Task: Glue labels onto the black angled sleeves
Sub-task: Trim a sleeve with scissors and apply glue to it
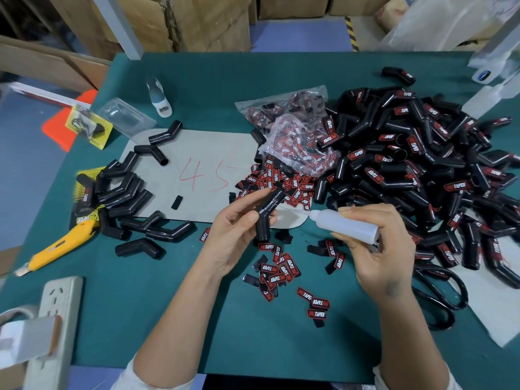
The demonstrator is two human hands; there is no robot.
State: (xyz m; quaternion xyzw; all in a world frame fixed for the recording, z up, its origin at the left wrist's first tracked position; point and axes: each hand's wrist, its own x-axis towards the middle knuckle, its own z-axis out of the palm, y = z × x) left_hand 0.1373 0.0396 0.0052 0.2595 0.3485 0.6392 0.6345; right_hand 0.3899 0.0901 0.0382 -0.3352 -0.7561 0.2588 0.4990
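Between plain sleeves (123, 198) and labelled heap (422, 170), left hand (236, 235) grips a sleeve (267, 215), right hand (377, 243) a glue bottle (344, 222).

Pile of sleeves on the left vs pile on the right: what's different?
The left pile is small and loosely spread, and its sleeves look bare black; the right pile is far larger, heaped, and many of its sleeves carry red labels. The left pile lies partly on the grey board; the right pile sits on the green table. Both hold black angled sleeves.
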